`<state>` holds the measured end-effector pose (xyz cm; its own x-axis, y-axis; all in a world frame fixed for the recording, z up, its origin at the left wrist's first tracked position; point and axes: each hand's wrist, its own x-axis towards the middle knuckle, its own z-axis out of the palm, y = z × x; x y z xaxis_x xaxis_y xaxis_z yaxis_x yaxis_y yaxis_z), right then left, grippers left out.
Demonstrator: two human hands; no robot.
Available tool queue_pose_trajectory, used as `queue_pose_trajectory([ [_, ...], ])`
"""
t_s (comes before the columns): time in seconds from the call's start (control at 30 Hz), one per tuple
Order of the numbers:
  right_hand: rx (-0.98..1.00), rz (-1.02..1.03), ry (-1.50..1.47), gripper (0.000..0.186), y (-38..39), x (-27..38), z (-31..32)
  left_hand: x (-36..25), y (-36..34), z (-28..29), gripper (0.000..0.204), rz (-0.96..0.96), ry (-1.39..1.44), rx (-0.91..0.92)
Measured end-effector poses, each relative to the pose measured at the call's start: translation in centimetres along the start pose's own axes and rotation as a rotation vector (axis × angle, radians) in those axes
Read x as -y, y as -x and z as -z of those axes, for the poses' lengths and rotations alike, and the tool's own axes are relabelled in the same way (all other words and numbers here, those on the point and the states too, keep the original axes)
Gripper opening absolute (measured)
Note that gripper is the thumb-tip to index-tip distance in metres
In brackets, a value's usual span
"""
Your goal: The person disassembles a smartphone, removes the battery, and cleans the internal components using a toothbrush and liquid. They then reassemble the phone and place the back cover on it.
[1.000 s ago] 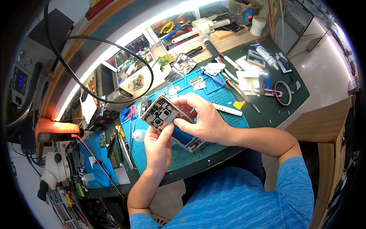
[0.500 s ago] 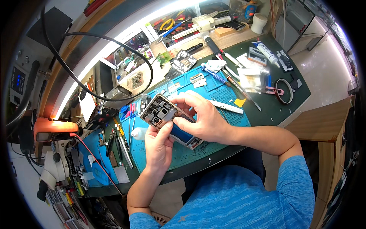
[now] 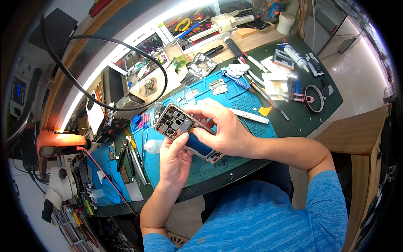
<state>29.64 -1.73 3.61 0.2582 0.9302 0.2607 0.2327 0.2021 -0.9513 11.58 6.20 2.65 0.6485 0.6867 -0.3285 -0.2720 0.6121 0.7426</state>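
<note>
An opened smartphone [image 3: 173, 122] is held tilted above the blue work mat [image 3: 197, 173], its circuit board and camera modules showing at the upper left end. Further down its body lies a dark blue battery [image 3: 198, 144]. My left hand [image 3: 174, 159] is closed on the phone's near edge, thumb on the board side. From the right, my right hand [image 3: 222, 128] grips the far edge, with its thumb bent over the phone's middle. The right fingertips are partly hidden, so I cannot tell if they pinch a small part as well.
Beyond the phone sit a clear plastic box [image 3: 183, 97] and small metal parts [image 3: 218, 86]. A white tool [image 3: 248, 116] and a screwdriver [image 3: 268, 101] lie at the right. A squeeze bottle [image 3: 153, 146] and tweezers [image 3: 136, 164] are at the left. A black cable [image 3: 167, 80] loops overhead.
Both hands keep their hold on the phone. My right thumb has shifted slightly over the phone's middle; otherwise the view has barely moved.
</note>
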Motion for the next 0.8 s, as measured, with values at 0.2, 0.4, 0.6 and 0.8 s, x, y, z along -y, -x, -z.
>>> queue_pose_trajectory([
  [0.2,0.002,0.022,0.014,0.045,-0.07,0.14,0.05,-0.06,0.03,-0.19,0.043,0.005,0.006,-0.001],
  [0.4,-0.069,0.058,0.029,0.034,-0.12,0.1,-0.46,0.08,0.04,0.13,0.04,-0.007,0.007,0.022],
  [0.6,-0.073,0.048,0.044,0.033,-0.04,0.23,-0.59,0.55,0.24,0.09,0.036,-0.067,-0.016,0.012],
  [0.8,-0.074,0.028,0.022,0.033,0.04,0.39,-0.53,0.73,0.3,0.36,0.035,-0.088,-0.048,0.01],
])
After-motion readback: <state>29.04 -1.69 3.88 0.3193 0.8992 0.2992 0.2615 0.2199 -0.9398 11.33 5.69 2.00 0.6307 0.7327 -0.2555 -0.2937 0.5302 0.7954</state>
